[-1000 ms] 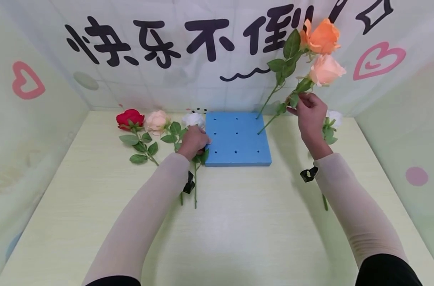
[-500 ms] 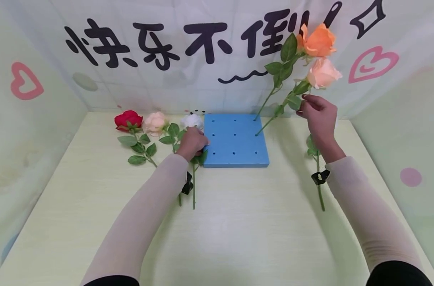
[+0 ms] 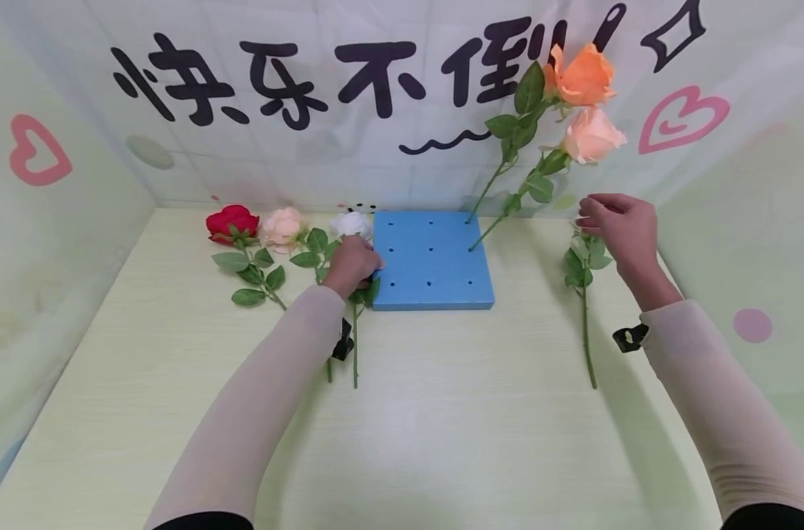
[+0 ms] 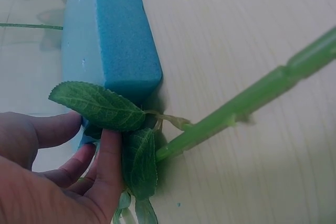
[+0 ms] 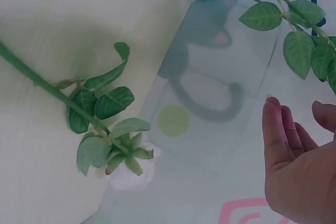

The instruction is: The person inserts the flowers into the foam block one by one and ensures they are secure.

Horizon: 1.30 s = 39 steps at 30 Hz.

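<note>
A blue foam block (image 3: pixel 431 261) with several small holes lies on the table. An orange rose (image 3: pixel 582 76) and a pink rose (image 3: pixel 594 135) lean right from holes along its right side. My left hand (image 3: pixel 353 265) holds the block's left edge between thumb and fingers, among the leaves (image 4: pixel 100 106) of a white rose (image 3: pixel 351 224). My right hand (image 3: pixel 619 224), fingers relaxed and holding nothing, hovers right of the pink rose. Beneath it lies another white rose (image 5: pixel 131 171), its bloom hidden by the hand in the head view.
Left of the block lie a red rose (image 3: pixel 233 223) and a pale pink rose (image 3: pixel 283 227), stems towards the front. A printed cloth backdrop (image 3: pixel 296 162) rises behind the table (image 3: pixel 428 412), with cloth walls at both sides.
My right hand has let go of the pink rose's stem and moved right and down, away from it. The left hand stays at the block. The head view has shifted slightly.
</note>
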Each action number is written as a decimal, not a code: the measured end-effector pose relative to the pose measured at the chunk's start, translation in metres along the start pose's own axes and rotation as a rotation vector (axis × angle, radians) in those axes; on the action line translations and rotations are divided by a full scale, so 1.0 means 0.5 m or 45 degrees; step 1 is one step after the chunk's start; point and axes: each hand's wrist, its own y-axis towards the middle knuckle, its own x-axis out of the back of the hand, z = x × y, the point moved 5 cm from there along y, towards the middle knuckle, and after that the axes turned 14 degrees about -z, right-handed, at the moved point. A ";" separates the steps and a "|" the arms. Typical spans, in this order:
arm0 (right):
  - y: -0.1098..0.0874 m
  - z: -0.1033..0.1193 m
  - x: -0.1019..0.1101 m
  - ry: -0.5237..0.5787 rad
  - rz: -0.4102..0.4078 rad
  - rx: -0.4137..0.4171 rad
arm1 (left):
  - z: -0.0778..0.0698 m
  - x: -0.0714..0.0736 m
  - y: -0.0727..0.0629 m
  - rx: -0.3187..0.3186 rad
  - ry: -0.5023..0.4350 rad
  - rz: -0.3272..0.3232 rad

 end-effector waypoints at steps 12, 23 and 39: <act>0.006 -0.051 0.049 -0.313 0.015 -0.057 | 0.003 -0.003 0.003 0.004 -0.007 0.002; -0.001 -0.099 0.067 -0.469 0.113 -0.140 | 0.000 0.001 -0.002 -0.008 -0.047 0.016; -0.015 -0.169 0.069 -0.614 0.228 -0.238 | 0.002 0.004 0.002 0.009 -0.004 0.015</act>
